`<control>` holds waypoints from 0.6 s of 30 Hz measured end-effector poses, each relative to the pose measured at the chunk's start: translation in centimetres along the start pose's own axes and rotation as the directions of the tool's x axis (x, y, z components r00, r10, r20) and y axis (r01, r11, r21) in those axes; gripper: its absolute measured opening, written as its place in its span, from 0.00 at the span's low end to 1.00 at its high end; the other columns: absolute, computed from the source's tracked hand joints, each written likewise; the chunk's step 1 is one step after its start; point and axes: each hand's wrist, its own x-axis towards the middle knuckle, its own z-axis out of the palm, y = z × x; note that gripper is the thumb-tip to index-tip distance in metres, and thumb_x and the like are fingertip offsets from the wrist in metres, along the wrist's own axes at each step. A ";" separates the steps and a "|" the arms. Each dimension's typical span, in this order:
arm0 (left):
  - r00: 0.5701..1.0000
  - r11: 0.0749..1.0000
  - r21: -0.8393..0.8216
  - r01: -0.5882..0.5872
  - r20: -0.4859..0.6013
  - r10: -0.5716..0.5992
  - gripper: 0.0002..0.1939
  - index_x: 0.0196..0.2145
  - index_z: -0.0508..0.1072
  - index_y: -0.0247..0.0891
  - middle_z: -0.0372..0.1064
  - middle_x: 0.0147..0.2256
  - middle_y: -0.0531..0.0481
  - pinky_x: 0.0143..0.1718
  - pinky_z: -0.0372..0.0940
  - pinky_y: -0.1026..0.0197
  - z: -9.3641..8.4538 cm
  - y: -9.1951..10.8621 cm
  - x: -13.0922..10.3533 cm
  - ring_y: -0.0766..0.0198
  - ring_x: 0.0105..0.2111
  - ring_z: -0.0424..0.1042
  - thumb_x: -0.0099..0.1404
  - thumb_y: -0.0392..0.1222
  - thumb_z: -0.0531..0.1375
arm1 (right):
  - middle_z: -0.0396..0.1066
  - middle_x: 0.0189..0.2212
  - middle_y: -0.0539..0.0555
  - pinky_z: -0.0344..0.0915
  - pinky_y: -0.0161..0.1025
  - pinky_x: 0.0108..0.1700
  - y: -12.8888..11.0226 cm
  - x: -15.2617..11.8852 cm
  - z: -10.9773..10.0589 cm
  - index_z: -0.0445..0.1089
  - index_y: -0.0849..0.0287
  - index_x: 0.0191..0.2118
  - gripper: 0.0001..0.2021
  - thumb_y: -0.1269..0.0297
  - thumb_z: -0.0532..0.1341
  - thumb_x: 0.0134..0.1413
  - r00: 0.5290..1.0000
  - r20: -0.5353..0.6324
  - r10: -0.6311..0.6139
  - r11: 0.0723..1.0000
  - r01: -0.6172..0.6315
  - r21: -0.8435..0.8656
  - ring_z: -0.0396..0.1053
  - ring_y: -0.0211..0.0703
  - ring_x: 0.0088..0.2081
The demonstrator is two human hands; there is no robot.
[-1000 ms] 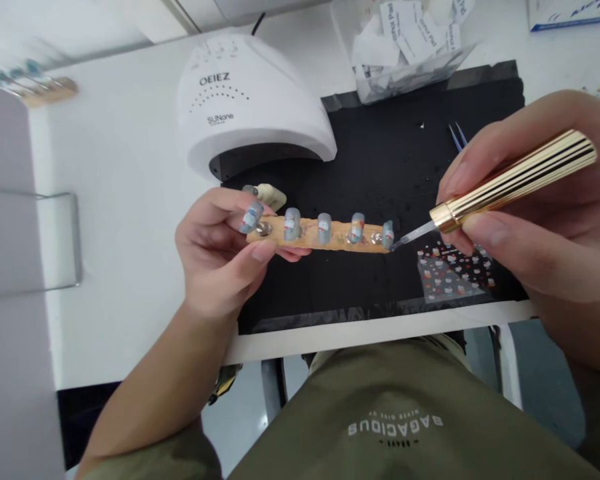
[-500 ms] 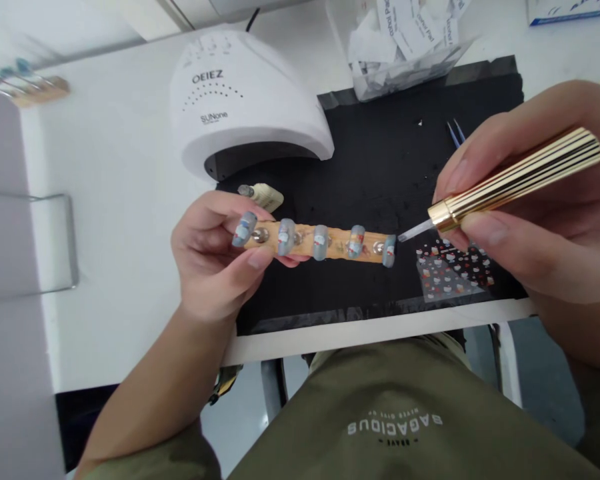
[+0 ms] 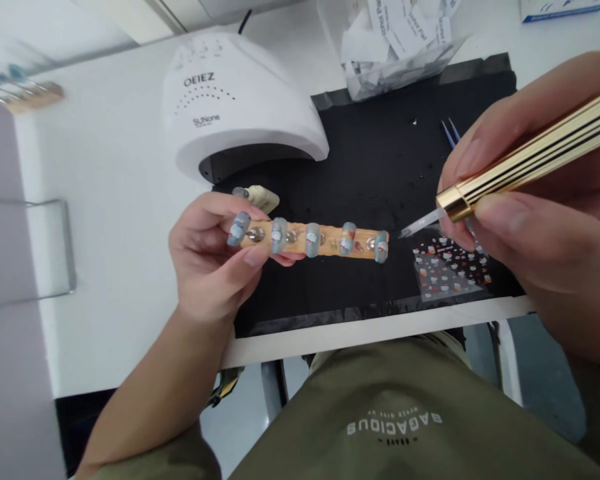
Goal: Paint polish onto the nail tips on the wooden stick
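My left hand pinches the left end of a wooden nail display stick. Several grey-blue press-on nails with small printed figures stand on metal knobs along it, among them the end nail at the right. In my right hand is a nail polish brush with a ribbed gold handle. Its pale bristle tip points left, a short gap away from the end nail. Behind my left hand lies a cream-coloured bottle. A sticker sheet with small cat faces lies below the brush.
A white nail lamp stands at the back left on a black mat. Behind the mat is a clear box of alcohol pad wrappers. Blue tweezers lie near my right hand. Another wooden stick with nails sits far left.
My right hand has drawn the brush slightly right and away from the end nail. The display stick appears a little further left, with the whole view shifted slightly.
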 end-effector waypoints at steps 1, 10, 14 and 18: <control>1.000 1.000 -0.015 -0.005 0.014 0.005 0.09 0.48 0.84 0.32 0.82 0.30 0.54 0.24 0.84 0.61 0.0 0.0 0.1 0.59 0.25 0.87 0.74 0.38 0.75 | 0.77 0.33 0.47 0.70 0.40 0.27 -0.1 0.0 0.1 0.83 0.51 0.38 0.05 0.65 0.71 0.53 1.000 0.006 -0.020 1.000 0.020 0.007 0.67 0.38 0.29; 0.999 0.999 -0.038 0.001 0.035 0.000 0.09 0.49 0.85 0.32 0.85 0.31 0.53 0.26 0.84 0.63 0.4 0.3 0.7 0.60 0.24 0.86 0.74 0.38 0.75 | 0.77 0.34 0.44 0.65 0.36 0.24 0.0 -0.3 -0.3 0.81 0.50 0.44 0.08 0.70 0.70 0.60 0.986 0.153 -0.061 0.998 0.061 -0.001 0.72 0.34 0.28; 1.000 1.000 -0.009 0.000 0.030 0.001 0.10 0.48 0.86 0.32 0.85 0.33 0.52 0.27 0.82 0.66 0.3 0.4 0.5 0.66 0.22 0.83 0.73 0.39 0.75 | 0.77 0.32 0.43 0.65 0.36 0.25 -0.2 -0.4 -0.3 0.80 0.50 0.42 0.08 0.70 0.69 0.59 0.983 0.180 -0.044 0.999 0.049 -0.023 0.72 0.34 0.28; 1.000 1.000 -0.002 0.010 0.001 -0.010 0.12 0.47 0.85 0.32 0.81 0.29 0.53 0.29 0.84 0.64 0.1 0.4 0.1 0.67 0.19 0.80 0.71 0.42 0.77 | 0.76 0.33 0.44 0.65 0.35 0.24 0.1 -0.2 -0.2 0.80 0.51 0.43 0.06 0.68 0.70 0.61 0.984 0.150 -0.095 0.993 0.104 -0.055 0.71 0.33 0.27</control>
